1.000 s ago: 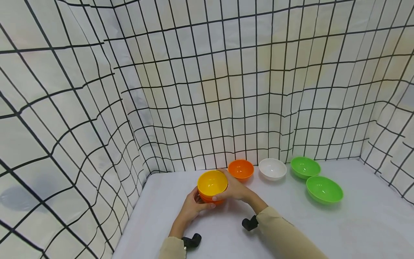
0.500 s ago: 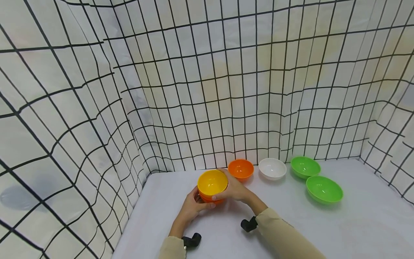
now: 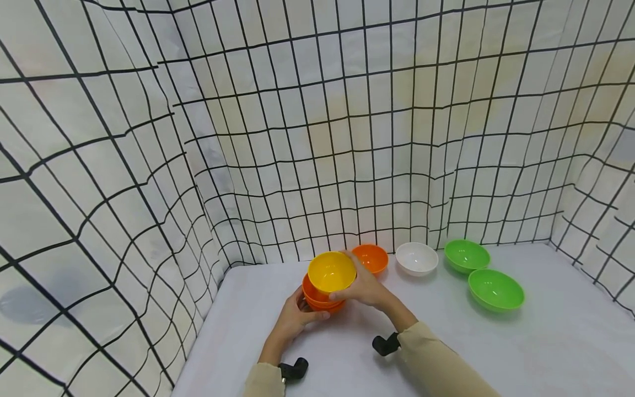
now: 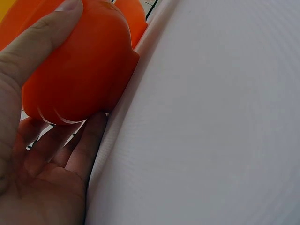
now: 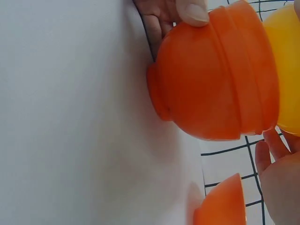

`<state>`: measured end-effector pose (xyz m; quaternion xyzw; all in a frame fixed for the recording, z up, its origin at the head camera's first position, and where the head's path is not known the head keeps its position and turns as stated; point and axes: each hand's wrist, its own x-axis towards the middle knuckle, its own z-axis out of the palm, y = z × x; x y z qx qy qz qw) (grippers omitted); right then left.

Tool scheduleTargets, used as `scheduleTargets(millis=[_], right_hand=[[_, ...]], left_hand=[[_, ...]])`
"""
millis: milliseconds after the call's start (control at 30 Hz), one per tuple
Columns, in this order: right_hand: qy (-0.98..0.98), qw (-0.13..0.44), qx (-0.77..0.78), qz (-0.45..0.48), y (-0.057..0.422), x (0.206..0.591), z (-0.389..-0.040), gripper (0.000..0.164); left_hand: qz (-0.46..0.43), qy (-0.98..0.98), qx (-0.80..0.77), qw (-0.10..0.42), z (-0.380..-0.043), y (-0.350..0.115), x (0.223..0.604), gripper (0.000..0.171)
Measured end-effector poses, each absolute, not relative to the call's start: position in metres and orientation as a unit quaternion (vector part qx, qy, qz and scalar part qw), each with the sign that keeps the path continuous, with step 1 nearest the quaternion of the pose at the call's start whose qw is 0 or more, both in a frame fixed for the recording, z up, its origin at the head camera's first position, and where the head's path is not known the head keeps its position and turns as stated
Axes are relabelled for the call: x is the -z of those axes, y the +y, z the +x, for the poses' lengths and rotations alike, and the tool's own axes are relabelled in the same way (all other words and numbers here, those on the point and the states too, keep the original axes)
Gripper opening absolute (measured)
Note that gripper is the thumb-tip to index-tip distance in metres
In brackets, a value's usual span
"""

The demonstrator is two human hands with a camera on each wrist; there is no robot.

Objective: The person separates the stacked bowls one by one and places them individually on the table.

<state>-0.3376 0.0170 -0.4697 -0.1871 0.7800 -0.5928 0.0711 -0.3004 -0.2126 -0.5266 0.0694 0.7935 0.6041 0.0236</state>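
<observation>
A stack of nested orange bowls (image 3: pixel 317 298) stands on the white table, its layered rims plain in the right wrist view. My left hand (image 3: pixel 292 320) grips the stack from the left, its thumb on the near side and its fingers curled round the far side, low by the base. Above the stack, a yellow bowl (image 3: pixel 331 273) is held by my right hand (image 3: pixel 364 285), with the thumb at the near rim and the fingers behind. It sits tilted over the top orange bowl; whether they still touch is unclear.
Along the back of the table stand a single orange bowl (image 3: pixel 371 258), a white bowl (image 3: pixel 416 259) and a green bowl (image 3: pixel 466 256). A second green bowl (image 3: pixel 496 290) lies nearer on the right. Behind them hangs a white cloth (image 3: pixel 332 138) with a black grid.
My right hand has lifted the yellow bowl up and slightly right out of the orange stack, baring the top orange bowl's inside. My left hand has stayed on the stack.
</observation>
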Motion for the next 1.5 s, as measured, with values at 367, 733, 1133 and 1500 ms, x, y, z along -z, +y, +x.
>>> scheduleTargets(millis=[367, 733, 1133, 1500], right_hand=[[0.787, 0.038, 0.586, -0.188, 0.042, 0.464, -0.329, 0.116], [0.79, 0.021, 0.577, -0.208, 0.076, 0.466, -0.317, 0.106], [0.82, 0.047, 0.545, -0.169, 0.116, 0.475, -0.297, 0.115], [0.828, 0.049, 0.535, -0.163, 0.141, 0.484, -0.289, 0.118]], left_hand=[[0.06, 0.789, -0.61, 0.03, -0.299, -0.212, 0.527, 0.094], [0.068, 0.783, -0.618, 0.018, -0.298, -0.212, 0.524, 0.092], [0.067, 0.788, -0.611, 0.018, -0.3, -0.211, 0.527, 0.097], [0.064, 0.794, -0.604, 0.02, -0.299, -0.211, 0.525, 0.098]])
